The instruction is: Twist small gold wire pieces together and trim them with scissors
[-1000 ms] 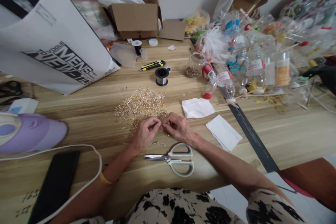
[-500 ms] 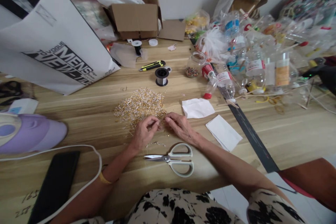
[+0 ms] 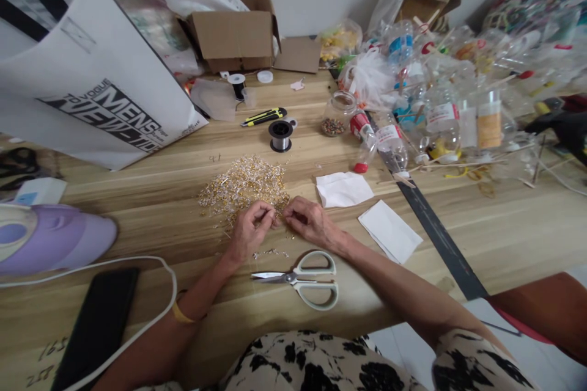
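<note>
A spread pile of small gold and silver beaded pieces (image 3: pixel 245 182) lies on the wooden table. At its near edge my left hand (image 3: pixel 254 224) is closed, thumb and forefinger pinched together on something too small to make out. My right hand (image 3: pixel 308 220) is closed too, its fingertips pressed together just beside the left ones; what they hold is hidden. Below the hands lies a short string of small pieces (image 3: pixel 271 253). Nearer to me rest scissors (image 3: pixel 293 278) with pale handles, blades slightly apart and pointing left.
Beyond the pile are a wire spool (image 3: pixel 280 136), a yellow-black utility knife (image 3: pixel 263 116) and a jar of beads (image 3: pixel 338 113). White papers (image 3: pixel 345 189) lie to the right, plastic bottles (image 3: pixel 392 140) farther back. At left are a phone (image 3: pixel 98 324) and white cable (image 3: pixel 172 281).
My right hand's fingers have curled in more and drawn slightly left, nearer the left fingertips. My left hand keeps its pinch, nearly unmoved. The view has shifted slightly.
</note>
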`<action>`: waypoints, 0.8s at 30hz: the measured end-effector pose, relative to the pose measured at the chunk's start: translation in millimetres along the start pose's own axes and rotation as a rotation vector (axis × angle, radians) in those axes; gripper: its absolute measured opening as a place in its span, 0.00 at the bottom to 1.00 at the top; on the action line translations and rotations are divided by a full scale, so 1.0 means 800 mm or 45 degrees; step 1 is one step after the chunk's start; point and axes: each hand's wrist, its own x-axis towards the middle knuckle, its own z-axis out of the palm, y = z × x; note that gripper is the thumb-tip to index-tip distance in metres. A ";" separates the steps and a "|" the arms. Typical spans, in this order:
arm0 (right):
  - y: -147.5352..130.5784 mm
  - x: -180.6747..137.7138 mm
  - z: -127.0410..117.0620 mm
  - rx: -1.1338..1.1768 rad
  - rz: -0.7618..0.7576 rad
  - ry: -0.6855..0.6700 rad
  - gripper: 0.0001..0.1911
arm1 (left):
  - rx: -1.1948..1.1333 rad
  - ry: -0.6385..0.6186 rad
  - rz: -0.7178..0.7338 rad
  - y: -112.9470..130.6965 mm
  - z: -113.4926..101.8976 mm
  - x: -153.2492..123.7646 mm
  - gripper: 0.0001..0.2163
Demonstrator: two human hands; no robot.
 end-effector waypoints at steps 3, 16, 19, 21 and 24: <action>-0.002 0.000 -0.001 0.017 0.042 0.009 0.05 | 0.005 0.007 0.009 -0.001 -0.001 0.000 0.06; -0.003 -0.004 0.004 0.200 0.234 0.021 0.09 | 0.143 -0.033 0.096 -0.007 0.000 -0.003 0.04; -0.006 -0.005 0.004 0.257 0.249 -0.006 0.09 | 0.140 -0.059 0.115 -0.010 0.001 -0.004 0.04; -0.008 -0.005 0.004 0.296 0.261 -0.026 0.09 | 0.144 -0.069 0.131 -0.010 0.002 -0.006 0.05; -0.010 -0.005 0.004 0.319 0.291 -0.041 0.09 | 0.157 -0.084 0.140 -0.010 0.004 -0.008 0.06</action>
